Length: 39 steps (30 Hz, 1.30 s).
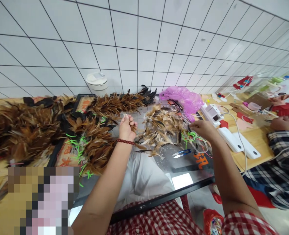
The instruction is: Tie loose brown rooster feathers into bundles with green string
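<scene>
My left hand [127,125] is closed in a fist round a small bunch of brown feathers, held above a glass table top [183,181]; a red bead bracelet [125,141] sits on that wrist. My right hand [201,128] pinches at the edge of a loose heap of brown feathers [160,129], beside several green ties [187,136]. What its fingertips hold is too small to name. Small blue scissors [182,152] lie just below the heap.
Long bundles of brown and black feathers [36,130] tied with green cord cover the left side. A pink plastic bag [182,98], a white lidded cup [97,82] and white boxes [237,142] stand behind and right. Another person's hand [282,123] in a plaid sleeve works at the right.
</scene>
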Tool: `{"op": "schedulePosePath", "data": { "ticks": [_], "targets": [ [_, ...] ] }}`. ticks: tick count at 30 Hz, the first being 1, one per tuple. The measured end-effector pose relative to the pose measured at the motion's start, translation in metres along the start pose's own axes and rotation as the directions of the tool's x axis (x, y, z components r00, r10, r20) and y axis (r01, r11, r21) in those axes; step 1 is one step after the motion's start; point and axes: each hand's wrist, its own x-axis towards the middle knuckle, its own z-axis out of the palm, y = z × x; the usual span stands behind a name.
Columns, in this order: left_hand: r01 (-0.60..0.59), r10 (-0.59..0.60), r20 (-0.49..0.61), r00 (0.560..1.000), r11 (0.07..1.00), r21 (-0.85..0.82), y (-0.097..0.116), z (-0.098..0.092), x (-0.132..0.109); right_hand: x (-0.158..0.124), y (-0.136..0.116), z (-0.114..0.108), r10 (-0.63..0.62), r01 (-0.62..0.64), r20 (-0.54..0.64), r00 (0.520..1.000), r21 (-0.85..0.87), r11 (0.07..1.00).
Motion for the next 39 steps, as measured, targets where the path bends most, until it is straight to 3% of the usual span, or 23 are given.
{"op": "schedulePosePath", "data": {
  "ticks": [4,7,11,14,18,20,22,24,27,31,36,39],
  "targets": [
    [0.033,-0.032,-0.018,0.999,0.999,0.033,0.002,-0.001,0.000,-0.017,0.016,0.029,-0.108,0.120,0.111,0.988,-0.106,0.987],
    [0.034,-0.033,-0.009,0.999,0.998,0.062,0.003,0.000,-0.001,-0.023,0.021,0.042,-0.163,0.175,0.103,0.981,-0.124,0.977],
    [0.025,-0.026,0.010,1.000,0.996,0.081,0.004,0.001,-0.003,-0.022,0.026,0.030,-0.193,0.193,-0.055,0.980,-0.008,0.981],
    [0.031,-0.032,0.010,0.999,0.996,0.079,0.005,0.002,-0.004,-0.021,0.020,0.007,-0.110,0.136,-0.199,0.974,0.121,0.983],
    [0.041,-0.043,0.019,0.999,0.994,0.103,0.005,0.005,-0.006,-0.017,-0.006,-0.014,0.101,0.038,-0.283,0.954,0.447,0.894],
    [0.047,-0.052,0.044,0.998,0.992,0.114,0.005,0.007,-0.009,-0.012,-0.026,-0.017,0.076,0.109,-0.274,0.959,0.598,0.794],
    [0.044,-0.056,0.101,0.993,0.991,0.125,0.005,0.010,-0.015,-0.007,-0.051,-0.015,-0.028,0.187,-0.245,0.969,0.659,0.729],
    [0.031,-0.058,0.185,0.981,0.989,0.147,0.003,0.014,-0.022,-0.002,-0.078,-0.011,-0.166,0.263,-0.210,0.963,0.633,0.728],
    [0.007,-0.079,0.314,0.946,0.975,0.223,-0.001,0.018,-0.033,0.006,-0.118,-0.003,-0.340,0.407,-0.224,0.913,0.458,0.790],
    [-0.046,-0.095,0.377,0.922,0.937,0.347,-0.008,0.021,-0.041,0.016,-0.154,0.006,-0.500,0.534,-0.188,0.845,0.280,0.798],
    [-0.137,-0.095,0.392,0.915,0.840,0.525,-0.011,0.017,-0.039,0.021,-0.164,0.016,-0.536,0.533,-0.095,0.839,0.342,0.774],
    [-0.189,-0.084,0.412,0.907,0.794,0.578,-0.014,0.014,-0.035,0.023,-0.158,0.022,-0.509,0.431,-0.013,0.861,0.550,0.716]
  ]
}}
